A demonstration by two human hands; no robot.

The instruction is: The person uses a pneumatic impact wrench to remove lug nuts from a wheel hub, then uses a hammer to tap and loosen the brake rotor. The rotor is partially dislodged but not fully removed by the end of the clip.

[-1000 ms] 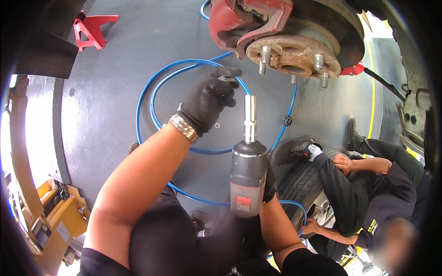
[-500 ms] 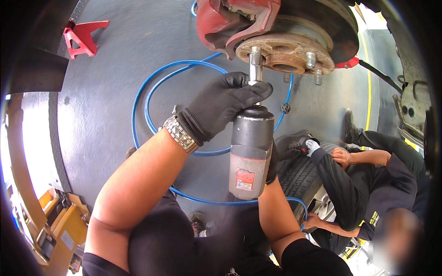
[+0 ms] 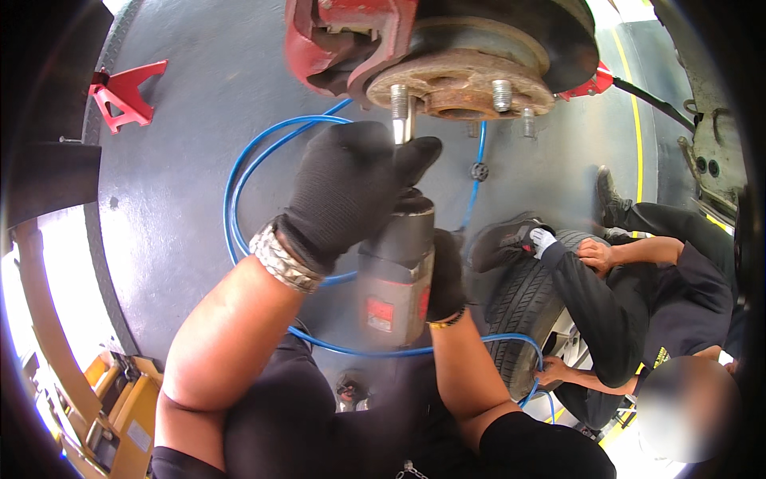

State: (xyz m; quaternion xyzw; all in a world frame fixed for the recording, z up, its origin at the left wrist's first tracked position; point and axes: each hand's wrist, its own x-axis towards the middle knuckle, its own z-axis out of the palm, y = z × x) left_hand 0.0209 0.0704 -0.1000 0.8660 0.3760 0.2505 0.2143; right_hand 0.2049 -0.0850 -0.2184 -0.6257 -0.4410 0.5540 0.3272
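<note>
Hands (image 3: pixel 351 191) steady wrench (image 3: pixel 395 275); hose (image 3: pixel 239 168), tyre (image 3: pixel 523 307) nearby.

Bright daylight fills the middle, white glare burns the left edge, and the round corners go dark and bent.

Both gloved hands, left (image 3: pixel 351 188) and right (image 3: pixel 447 275), are raised forward, fingers curled.

Blue hose (image 3: pixel 239 172), red caliper (image 3: pixel 335 40), black gloves (image 3: pixel 351 188).
</note>
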